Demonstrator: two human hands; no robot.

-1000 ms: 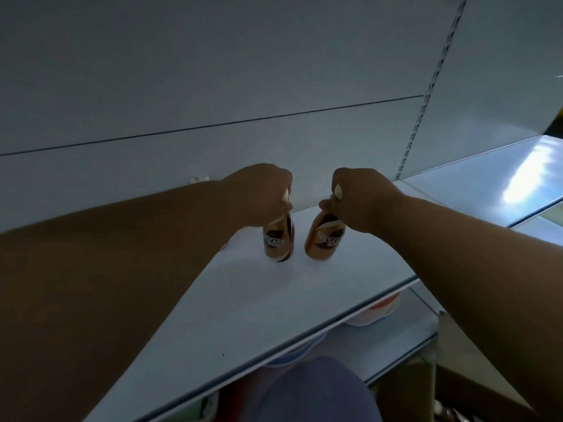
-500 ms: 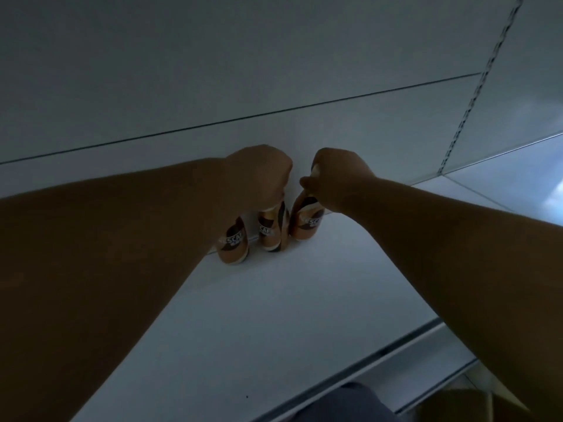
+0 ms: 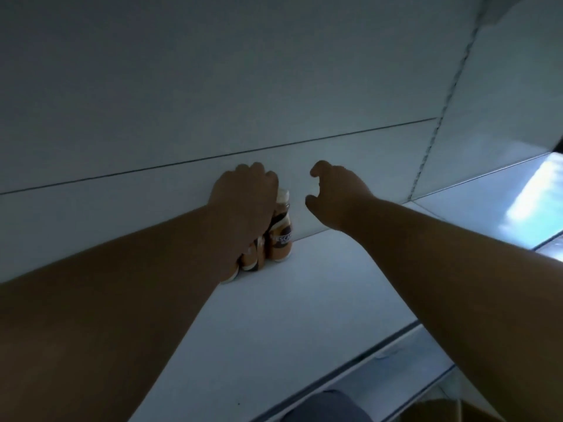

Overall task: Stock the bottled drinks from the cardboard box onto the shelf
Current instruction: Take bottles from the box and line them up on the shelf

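Left hand [image 3: 243, 202] clasped over bottles [image 3: 278, 236] at shelf [image 3: 289, 315] back; right hand [image 3: 338, 193] open, empty, just beside.

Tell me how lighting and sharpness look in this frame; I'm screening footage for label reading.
Head view: dim overall, with the arms and shelf in shade; bright glare on the neighbouring shelf panel at right; soft throughout, so the rightmost bottle shows only part of its label; the left hand hides the other bottles.

Tan-and-brown bottles [image 3: 278, 236] with cream caps stand on a plain white shelf [image 3: 289, 300].
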